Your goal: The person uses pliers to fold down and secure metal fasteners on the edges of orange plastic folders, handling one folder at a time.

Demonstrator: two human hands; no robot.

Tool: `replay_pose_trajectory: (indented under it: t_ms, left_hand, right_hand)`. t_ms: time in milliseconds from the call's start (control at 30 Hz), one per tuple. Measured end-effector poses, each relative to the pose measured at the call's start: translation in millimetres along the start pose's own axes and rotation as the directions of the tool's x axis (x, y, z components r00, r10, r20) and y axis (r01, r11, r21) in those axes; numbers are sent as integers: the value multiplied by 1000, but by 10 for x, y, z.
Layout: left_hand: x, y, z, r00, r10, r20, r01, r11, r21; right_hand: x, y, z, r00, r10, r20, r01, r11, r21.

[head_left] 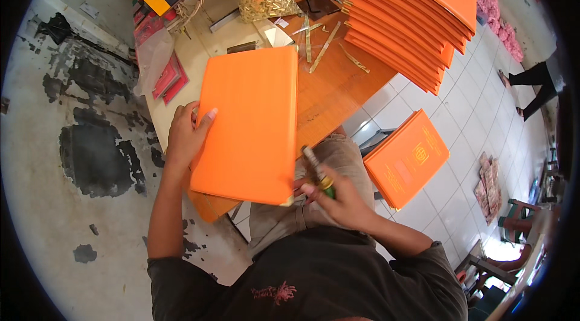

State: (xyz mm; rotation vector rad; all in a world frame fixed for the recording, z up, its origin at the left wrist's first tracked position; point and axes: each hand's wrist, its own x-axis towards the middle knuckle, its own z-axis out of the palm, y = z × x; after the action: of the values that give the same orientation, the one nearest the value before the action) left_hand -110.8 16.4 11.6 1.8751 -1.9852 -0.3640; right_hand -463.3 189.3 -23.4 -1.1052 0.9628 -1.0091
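A smooth, gold-cornered orange folder (246,124) sat pinched in your left hand (186,135); your right hand (343,201), lower, gripped a green-ended tool (313,164).

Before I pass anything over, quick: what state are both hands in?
Left hand: holding the orange folder, left edge.
Right hand: holding a green-handled tool.

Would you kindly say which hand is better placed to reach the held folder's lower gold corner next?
Probably the right hand: it holds a green-handled tool near that gold corner, while the left hand grips the folder.
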Motion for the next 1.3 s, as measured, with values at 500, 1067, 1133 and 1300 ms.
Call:
replay_pose_trajectory:
  t_ms: [500, 1067, 1133, 1300]
  left_hand:
    - [90, -300, 365, 965, 128, -231, -125, 992, 25]
    - [116, 28, 254, 941, 339, 6, -338, 939, -65]
    - [111, 26, 278, 934, 356, -8, -356, 934, -33]
    - [75, 617, 308, 825, 564, -28, -565, 824, -38]
  right_hand:
    - [370, -101, -38, 959, -265, 99, 278, 950, -141]
    - [377, 6, -489, 909, -131, -395, 148, 989, 13]
    - [296, 84, -449, 903, -134, -408, 136, 990, -24]
    - [240, 180, -480, 869, -217, -445, 193, 976, -99]
